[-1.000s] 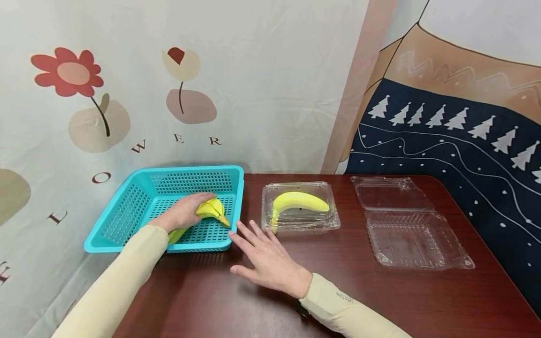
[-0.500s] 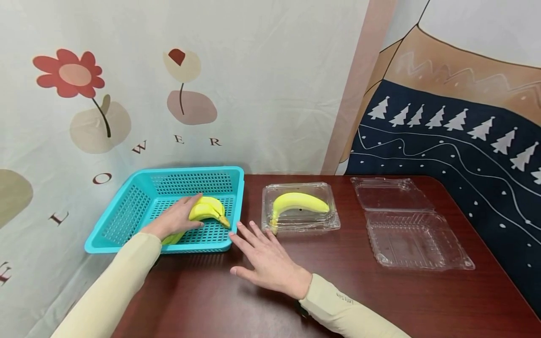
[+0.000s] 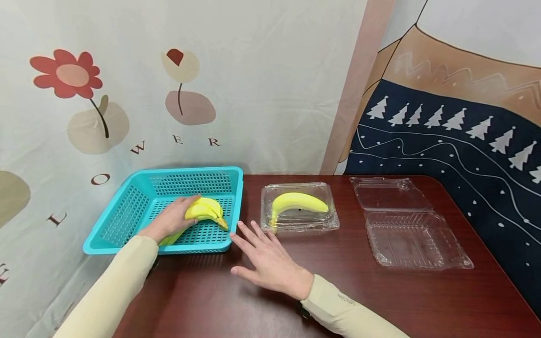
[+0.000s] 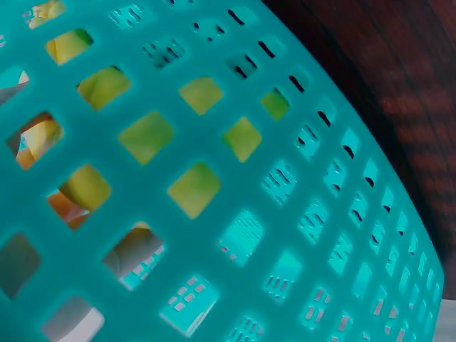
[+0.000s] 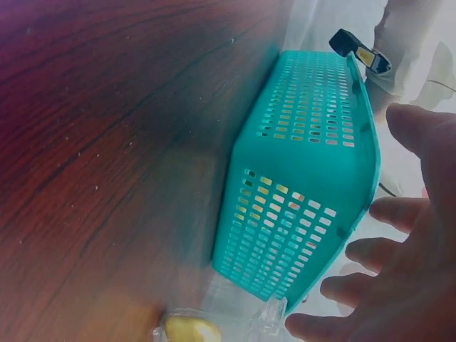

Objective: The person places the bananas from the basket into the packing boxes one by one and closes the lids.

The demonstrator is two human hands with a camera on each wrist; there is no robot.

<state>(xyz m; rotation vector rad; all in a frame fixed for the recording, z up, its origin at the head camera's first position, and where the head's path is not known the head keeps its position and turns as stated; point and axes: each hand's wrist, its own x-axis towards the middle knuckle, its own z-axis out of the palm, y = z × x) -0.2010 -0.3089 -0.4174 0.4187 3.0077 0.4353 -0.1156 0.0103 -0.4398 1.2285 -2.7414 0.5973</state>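
Note:
In the head view, my left hand (image 3: pixel 171 218) is inside the turquoise basket (image 3: pixel 238 202), holding a bunch of yellow bananas (image 3: pixel 207 209). Its thumb lies on the near side, and its other fingers reach over the far side. The brown stem end points toward the basket's right front corner. A greener part of the fruit (image 3: pixel 171 238) shows below the palm. Through the basket holes, the left wrist view shows yellow-green fruit (image 4: pixel 196 189) and bits of fingers. My right hand (image 3: pixel 272 263) is spread with straight fingers, its fingertips right by the basket's right front corner.
Right of the basket, a closed clear plastic clamshell (image 3: pixel 334 224) contains a single banana (image 3: pixel 302 202). Farther right lies an opened clear clamshell (image 3: pixel 418 239), its lid folded back. The dark red-brown table (image 3: pixel 338 291) meets a printed cloth backdrop (image 3: pixel 274 94) behind.
My left hand has slid left along the bunch, uncovering more of the bananas toward the stem. The right hand stays in place.

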